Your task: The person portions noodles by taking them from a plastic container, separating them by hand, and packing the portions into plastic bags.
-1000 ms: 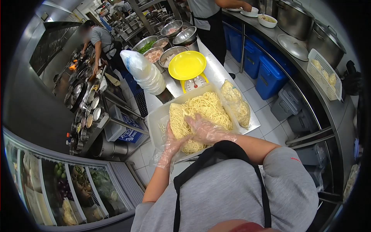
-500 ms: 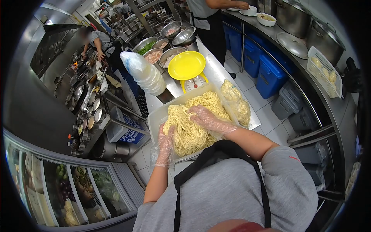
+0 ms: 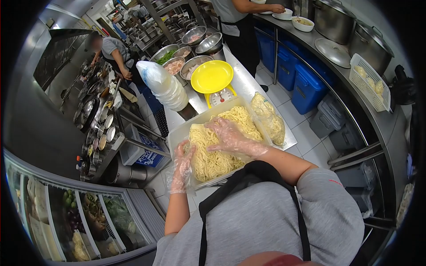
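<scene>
Yellow noodles (image 3: 206, 157) lie heaped in a whitish plastic tub (image 3: 174, 133) right in front of me. My right hand (image 3: 230, 139), in a clear plastic glove, rests on top of the heap with its fingers spread. Along the tub's left side, my left hand (image 3: 182, 165), gloved the same way, touches the noodles' edge with fingers apart. Neither hand grips anything that I can see. Behind the tub stands a kitchen scale (image 3: 221, 96) with a yellow pan (image 3: 212, 76). To the tub's right sits a clear bag of noodles (image 3: 270, 119).
A stack of wrapped plastic cups (image 3: 164, 86) rises left of the scale. Steel bowls (image 3: 175, 66) of food stand farther back. One co-worker (image 3: 239, 22) is at the right counter, another (image 3: 114, 51) at the left. A glass-topped chiller (image 3: 75, 213) is at lower left.
My right hand has opened and flattened over the noodles, moving slightly left. My left hand has loosened its fingers at the heap's left edge. The left co-worker's arm has shifted.
</scene>
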Demonstrator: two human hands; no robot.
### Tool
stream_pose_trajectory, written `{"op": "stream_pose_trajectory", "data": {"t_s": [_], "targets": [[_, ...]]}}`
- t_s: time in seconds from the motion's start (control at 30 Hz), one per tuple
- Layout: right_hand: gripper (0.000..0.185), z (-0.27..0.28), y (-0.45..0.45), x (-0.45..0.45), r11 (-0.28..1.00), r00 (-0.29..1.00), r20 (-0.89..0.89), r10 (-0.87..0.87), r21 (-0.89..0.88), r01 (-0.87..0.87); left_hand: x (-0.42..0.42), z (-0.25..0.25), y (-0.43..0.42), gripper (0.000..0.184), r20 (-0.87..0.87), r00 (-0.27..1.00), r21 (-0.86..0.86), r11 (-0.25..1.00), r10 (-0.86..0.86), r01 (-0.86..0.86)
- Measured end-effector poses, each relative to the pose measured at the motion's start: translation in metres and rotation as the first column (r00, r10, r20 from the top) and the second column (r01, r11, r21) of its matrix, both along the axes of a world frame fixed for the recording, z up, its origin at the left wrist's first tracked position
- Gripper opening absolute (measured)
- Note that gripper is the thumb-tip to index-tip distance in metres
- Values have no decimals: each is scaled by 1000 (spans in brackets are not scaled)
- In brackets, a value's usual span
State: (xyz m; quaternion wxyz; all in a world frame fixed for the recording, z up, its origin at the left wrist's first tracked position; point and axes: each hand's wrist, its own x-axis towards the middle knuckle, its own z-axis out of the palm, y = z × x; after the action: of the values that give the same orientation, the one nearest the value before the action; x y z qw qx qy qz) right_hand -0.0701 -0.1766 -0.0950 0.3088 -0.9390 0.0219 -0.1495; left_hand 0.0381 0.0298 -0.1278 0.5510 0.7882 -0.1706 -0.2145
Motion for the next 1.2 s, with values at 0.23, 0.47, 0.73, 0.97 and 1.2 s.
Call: {"op": "stream_pose_trajectory", "data": {"t_s": [0.23,0.47,0.73,0.97,1.2], "targets": [[98,-7,2,15,987,981,-117,156,-30,-160,9,-6,-33,54,140,973,-95,975,-185,200],[92,-21,-7,16,964,964,21,263,40,-264,-14,11,-31,48,-78,996,-214,976,31,-47],[66,-30,-10,16,928,955,132,267,233,-292,2,-12,-27,58,-148,972,-273,938,180,-215],[56,-29,-10,11,885,941,147,305,320,-337,2,-13,-24,60,-157,983,-221,966,99,-133],[58,-23,-14,8,893,933,122,338,273,-359,7,-3,-27,66,-291,957,-229,971,-8,-62]]}}
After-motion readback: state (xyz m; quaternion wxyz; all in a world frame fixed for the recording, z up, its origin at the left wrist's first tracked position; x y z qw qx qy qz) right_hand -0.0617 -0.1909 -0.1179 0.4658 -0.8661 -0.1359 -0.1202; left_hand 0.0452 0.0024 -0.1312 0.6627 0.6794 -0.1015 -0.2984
